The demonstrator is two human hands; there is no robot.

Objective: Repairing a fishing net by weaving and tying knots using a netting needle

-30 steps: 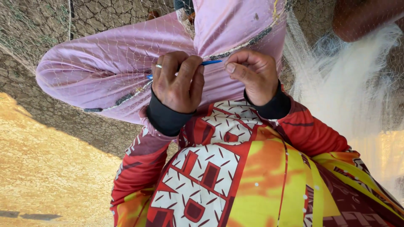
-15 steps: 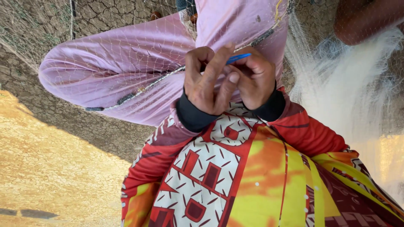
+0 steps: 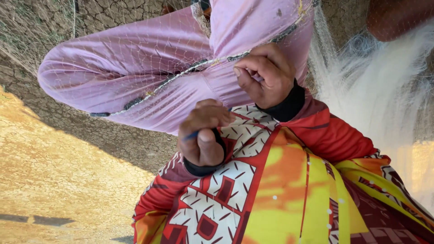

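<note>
Pale monofilament fishing net [image 3: 375, 86] lies draped over the pink trousers [image 3: 135, 77], which serve as the landmark here, and bunches thickly to their right. Its darker border cord [image 3: 181, 74] runs slantwise across the trousers. Below the trousers is a red, orange and white patterned garment [image 3: 280, 190]. Beside and below them on the left is cracked dry ground [image 3: 54, 171].

The right hand [image 3: 266, 74] rests against the trousers' right part. Its fingers are curled shut, with thumb and forefinger pinched together. It appears to hold mesh or twine, though the strand itself is too fine to make out.

The left hand [image 3: 203, 138] sits just below the trousers' lower edge, apart from the right hand. It is closed in a fist around a slim blue netting needle [image 3: 191, 134], of which only a short length shows between the fingers.

The work appears to be knotting at the mesh. Judged from this grip, it goes best if:
- the right-hand pinch stays firm on the mesh point;
- the needle hand pulls straight away from it, so the twine stays taut and clear of neighbouring meshes.
</note>
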